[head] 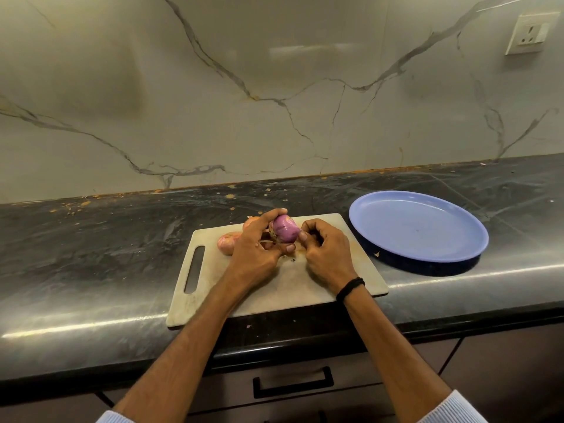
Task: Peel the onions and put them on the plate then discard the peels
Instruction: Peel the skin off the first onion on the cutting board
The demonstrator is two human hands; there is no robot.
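left hand (259,244) is gripping a half-peeled purple onion (285,228) over the pale rectangular cutting board (305,288) | right hand (326,251) is curling beside it, thumb touching the onion, pinch unclear | two pinkish unpeeled onions (227,242) are lying on the board behind the left hand | round blue plate (418,230) is sitting on the dark stone counter (91,239), right of the board

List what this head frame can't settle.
Head view only:
1. Left hand covers the near side of the purple half-peeled onion; skin left there unknown.
2. Orange-pink unpeeled onion behind it: mostly hidden by that hand.
3. Right hand: curled fingers hide whether it pinches peel.
4. White wall socket: switch position too small to read.
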